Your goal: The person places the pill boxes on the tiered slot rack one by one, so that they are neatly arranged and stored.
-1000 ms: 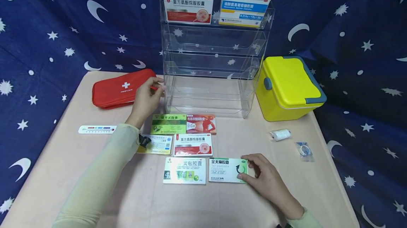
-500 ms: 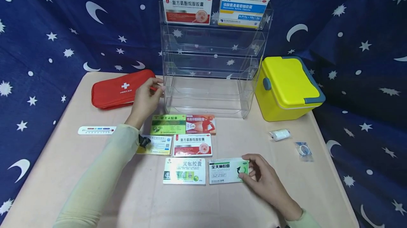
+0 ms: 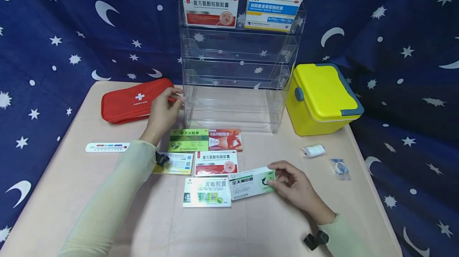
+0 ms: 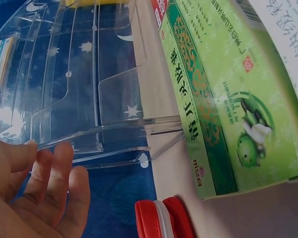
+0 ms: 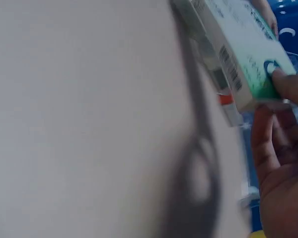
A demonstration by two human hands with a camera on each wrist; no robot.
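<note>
Two cartons [image 3: 210, 8] sit high in the rack [image 3: 232, 123], left hand [image 3: 163, 115] pinching its edge, right hand [image 3: 298, 190] a box [image 3: 248, 186].

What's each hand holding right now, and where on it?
Right hand: the white-green box, by its green right end, thumb on the printed face. Left hand: the rack, seemingly pinched at its left edge.

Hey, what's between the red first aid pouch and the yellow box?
The clear rack stands between the red pouch and the yellow box, with the left hand at its pouch side. The head view shows this.
</note>
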